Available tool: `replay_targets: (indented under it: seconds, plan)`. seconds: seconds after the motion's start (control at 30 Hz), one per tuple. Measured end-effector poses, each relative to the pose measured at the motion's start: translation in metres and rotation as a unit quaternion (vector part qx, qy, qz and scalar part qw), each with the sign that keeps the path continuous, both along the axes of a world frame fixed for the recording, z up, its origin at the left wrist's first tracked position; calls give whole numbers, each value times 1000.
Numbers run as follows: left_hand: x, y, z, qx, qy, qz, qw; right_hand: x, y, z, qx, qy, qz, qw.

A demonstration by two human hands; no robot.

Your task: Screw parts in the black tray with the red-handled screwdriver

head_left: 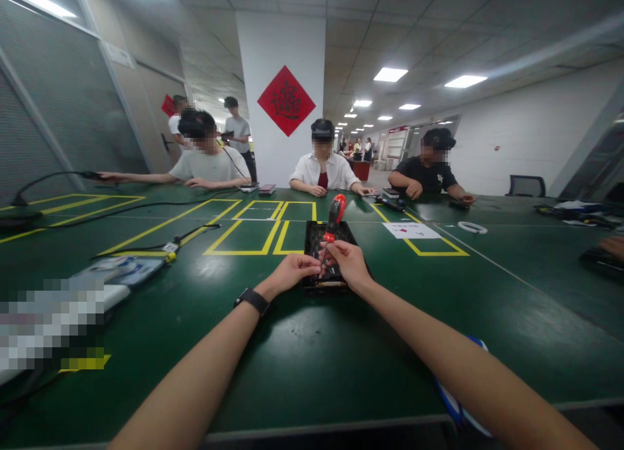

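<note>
Work at the open black rectangular tray [326, 290] is appearing partly advanced: the hand tool with a bulbous red-and-black handle and thin shaft [336, 211], apparently a screwdriver, is already off the worktop [292, 378] and is being held over the tray. No finished result is showing. Dark contents are lying inside the tray, but the hands are covering part of them, so the amount of work remaining cannot be determined. Releasing and setting down the tool are steps not yet done.

The tool is standing handle-up above the tray, leaning slightly, with the handle tilting toward the right. The right hand [353, 263] is pinching the tool with its fingers just below the handle, at the red collar. The left hand [292, 272] is bringing thumb and forefinger together beside the lower end of the shaft. Whether these fingers are gripping the shaft itself or a small part at its tip cannot be told. The handle is projecting free above both hands.
</note>
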State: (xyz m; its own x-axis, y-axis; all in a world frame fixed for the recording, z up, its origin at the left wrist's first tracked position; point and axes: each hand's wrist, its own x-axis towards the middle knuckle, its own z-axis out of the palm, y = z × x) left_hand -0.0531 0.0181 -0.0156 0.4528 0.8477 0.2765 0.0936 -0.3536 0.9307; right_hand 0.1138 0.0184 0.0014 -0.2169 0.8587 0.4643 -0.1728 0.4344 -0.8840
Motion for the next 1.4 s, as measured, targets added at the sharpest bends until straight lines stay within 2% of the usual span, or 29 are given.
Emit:
replay_targets:
  seconds: [0.17,0.23,0.33,0.53,0.83,1.03,1.17,1.4]
  plan:
    - [-1,0,2,-2,-13,-36,999,0,-1,-1,-20,18,92,995]
    - [-2,0,2,-4,-15,-43,999,1,-1,-1,-24,24,108,994]
    - [-2,2,0,-19,-23,-36,999,1,0,-2,-28,36,90,995]
    - [0,2,-3,-23,-52,26,998,0,2,-3,-24,37,43,998]
    - [6,-7,6,-5,-33,22,999,0,3,-5,-10,27,39,999]
    - [7,-5,2,-13,-34,30,999,0,1,-3,10,15,40,999]
    - [4,-4,1,-8,-25,10,1000,0,-5,2,29,-27,25,999]
    - [5,-6,2,3,-5,9,1000,0,-7,4,25,-42,50,998]
